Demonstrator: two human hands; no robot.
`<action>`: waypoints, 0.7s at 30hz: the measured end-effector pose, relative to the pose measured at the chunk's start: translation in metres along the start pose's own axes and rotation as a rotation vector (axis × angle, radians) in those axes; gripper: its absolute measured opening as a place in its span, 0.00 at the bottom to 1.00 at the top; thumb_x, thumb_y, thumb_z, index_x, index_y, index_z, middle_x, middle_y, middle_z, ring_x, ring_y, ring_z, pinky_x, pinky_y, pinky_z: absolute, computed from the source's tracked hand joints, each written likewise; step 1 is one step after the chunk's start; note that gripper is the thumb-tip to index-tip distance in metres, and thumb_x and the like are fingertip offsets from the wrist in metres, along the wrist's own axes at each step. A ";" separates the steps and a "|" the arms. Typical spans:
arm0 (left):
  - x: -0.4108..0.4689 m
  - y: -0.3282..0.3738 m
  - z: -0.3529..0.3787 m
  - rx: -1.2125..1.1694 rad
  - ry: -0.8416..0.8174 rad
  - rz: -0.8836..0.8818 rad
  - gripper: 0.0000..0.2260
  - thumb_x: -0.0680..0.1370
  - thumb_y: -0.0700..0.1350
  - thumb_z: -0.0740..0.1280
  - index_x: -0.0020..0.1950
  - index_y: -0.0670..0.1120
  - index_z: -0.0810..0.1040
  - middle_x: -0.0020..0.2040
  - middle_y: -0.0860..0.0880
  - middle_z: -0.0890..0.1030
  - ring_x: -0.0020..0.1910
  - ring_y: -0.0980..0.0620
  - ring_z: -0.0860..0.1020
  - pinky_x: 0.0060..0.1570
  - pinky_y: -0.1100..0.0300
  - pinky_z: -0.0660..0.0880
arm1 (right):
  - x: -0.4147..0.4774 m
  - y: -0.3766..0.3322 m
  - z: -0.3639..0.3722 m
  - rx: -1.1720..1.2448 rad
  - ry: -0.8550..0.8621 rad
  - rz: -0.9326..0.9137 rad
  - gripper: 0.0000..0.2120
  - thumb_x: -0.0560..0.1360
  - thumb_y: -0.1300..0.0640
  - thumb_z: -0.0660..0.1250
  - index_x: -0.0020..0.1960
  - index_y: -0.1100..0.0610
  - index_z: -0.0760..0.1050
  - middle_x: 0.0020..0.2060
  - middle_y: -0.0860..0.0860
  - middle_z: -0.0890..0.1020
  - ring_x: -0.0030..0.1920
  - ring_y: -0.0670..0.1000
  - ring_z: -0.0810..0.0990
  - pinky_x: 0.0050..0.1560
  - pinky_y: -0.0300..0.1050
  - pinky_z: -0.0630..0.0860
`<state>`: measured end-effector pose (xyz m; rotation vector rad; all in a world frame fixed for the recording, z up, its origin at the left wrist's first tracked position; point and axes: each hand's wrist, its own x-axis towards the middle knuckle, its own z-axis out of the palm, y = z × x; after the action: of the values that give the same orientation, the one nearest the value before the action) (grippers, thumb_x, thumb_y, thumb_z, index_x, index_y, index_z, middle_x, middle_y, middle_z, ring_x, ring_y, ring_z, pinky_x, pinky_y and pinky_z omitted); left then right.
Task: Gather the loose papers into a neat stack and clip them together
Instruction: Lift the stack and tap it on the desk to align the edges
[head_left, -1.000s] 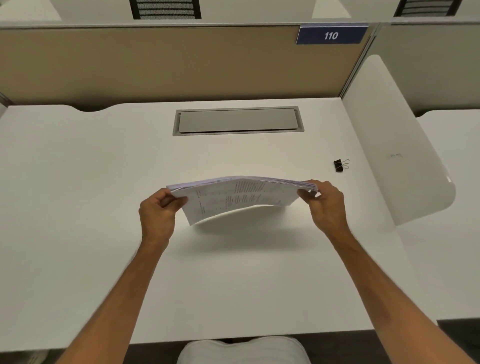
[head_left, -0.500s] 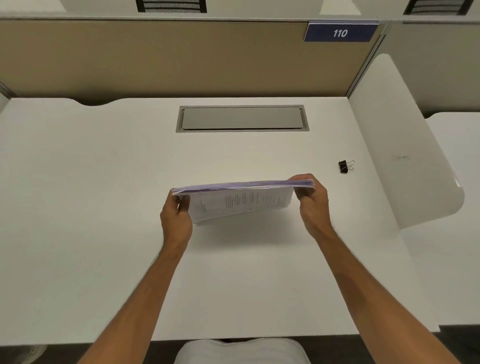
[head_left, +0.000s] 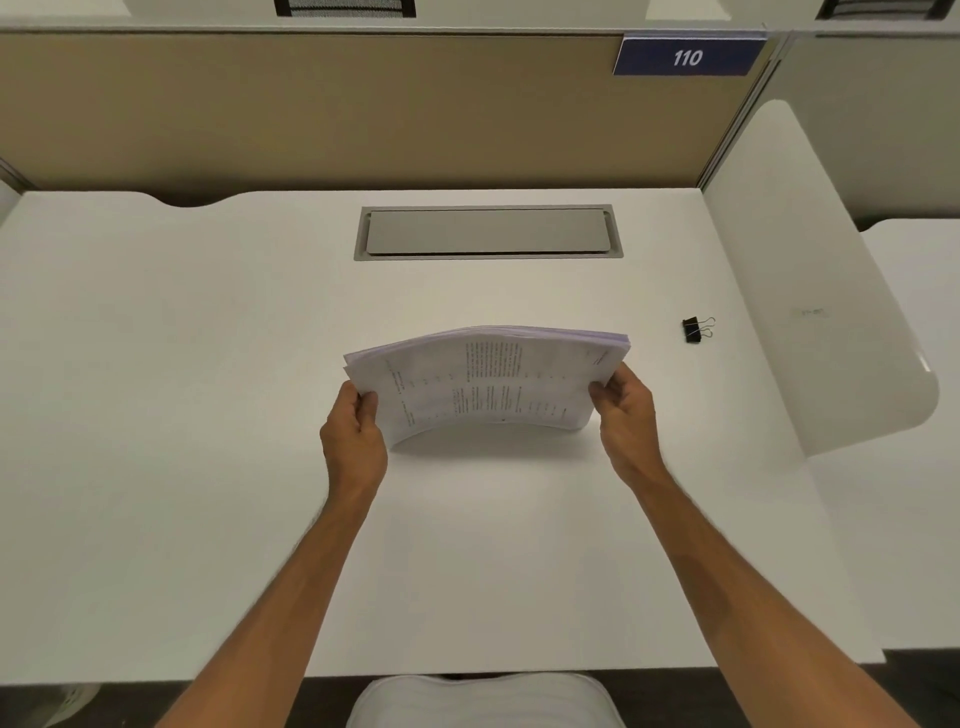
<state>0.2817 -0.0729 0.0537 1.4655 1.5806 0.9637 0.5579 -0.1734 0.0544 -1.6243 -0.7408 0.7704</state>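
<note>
At desk centre: a stack of papers (head_left: 485, 382) stands on edge, bowed toward the viewer, printed side facing the camera, its lower edge at or just above the top; contact there cannot be told.
Left hand (head_left: 354, 434): closed on the stack's left end, at 9 o'clock of the papers, thumb in front.
Right hand (head_left: 626, 415): closed on the stack's right end, at 3 o'clock of the papers, fingers curled round the edge.
Binder clip (head_left: 694, 329): black with wire handles, lying on the desk at 2 o'clock from the stack, well apart from it and from both hands.
Desk (head_left: 182, 415): plain white top with a wavy cut-out along its far edge at 11 o'clock.
Cable hatch (head_left: 487, 232): grey rectangular lid set flush in the top at 12 o'clock, shut.
Back partition (head_left: 311, 109): tan fabric panel rising behind the desk.
Number plate (head_left: 687, 56): blue, reading 110, fixed on the partition's top edge at 1 o'clock.
Side divider (head_left: 810, 270): white rounded panel standing along the desk's right edge at 3 o'clock.
</note>
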 end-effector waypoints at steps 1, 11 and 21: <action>0.000 -0.002 0.001 0.005 0.007 0.004 0.10 0.85 0.38 0.58 0.59 0.45 0.77 0.51 0.50 0.81 0.49 0.49 0.77 0.49 0.57 0.74 | 0.000 0.000 0.001 -0.007 0.010 0.002 0.18 0.79 0.72 0.58 0.58 0.53 0.77 0.51 0.49 0.83 0.53 0.46 0.81 0.50 0.35 0.77; -0.003 -0.004 0.006 0.052 -0.004 0.019 0.10 0.86 0.42 0.54 0.56 0.42 0.74 0.50 0.47 0.78 0.47 0.47 0.75 0.45 0.55 0.72 | -0.003 -0.003 0.007 0.021 -0.016 -0.006 0.18 0.81 0.69 0.58 0.61 0.50 0.74 0.53 0.47 0.82 0.53 0.39 0.81 0.47 0.32 0.78; -0.007 -0.005 0.012 0.054 0.062 0.035 0.09 0.85 0.37 0.56 0.55 0.38 0.75 0.48 0.47 0.78 0.45 0.48 0.74 0.45 0.56 0.71 | -0.006 0.003 0.009 -0.064 -0.001 -0.055 0.19 0.81 0.71 0.55 0.69 0.61 0.71 0.60 0.57 0.79 0.60 0.53 0.78 0.48 0.27 0.77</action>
<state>0.2909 -0.0795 0.0438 1.5183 1.6419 1.0029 0.5469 -0.1736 0.0504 -1.6543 -0.8149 0.7145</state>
